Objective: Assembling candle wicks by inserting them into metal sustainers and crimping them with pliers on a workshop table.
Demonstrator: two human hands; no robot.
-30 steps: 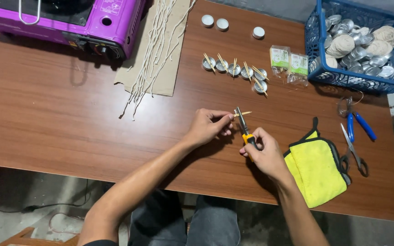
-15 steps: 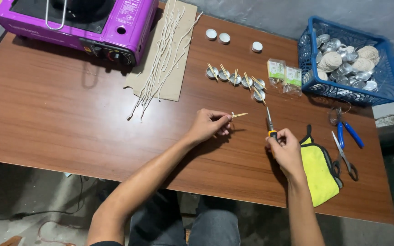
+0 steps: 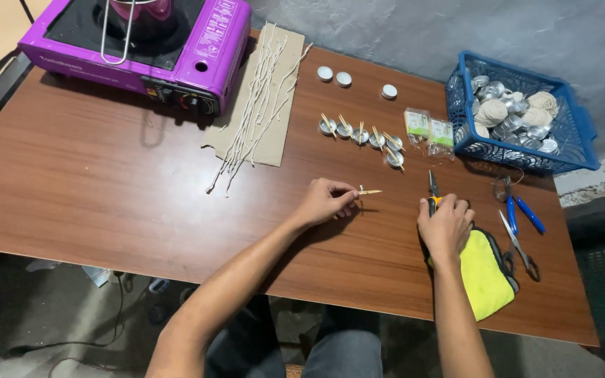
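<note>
Wick: a short pale wick (image 3: 369,191) with a small metal tab at its near end sits at the centre of the frame, sticking out to the right from the fingertips, just above the table (image 3: 106,196).
Left hand: the left hand (image 3: 325,201) pinches the wick's tab end between thumb and forefinger, the other fingers curled in.
Right hand: the right hand (image 3: 445,224), right of centre, is clenched around the yellow handles of the pliers (image 3: 432,190); the dark tip points up the frame, apparently closed, well apart from the wick.
Below the right hand: a yellow cloth (image 3: 486,273).
Right: scissors (image 3: 516,231) with blue handles.
Above: a row of metal cups (image 3: 362,134) with wicks.
Upper right: a blue basket (image 3: 575,140).
Upper left: a purple stove (image 3: 197,63) beside loose wicks on cardboard (image 3: 274,133).
</note>
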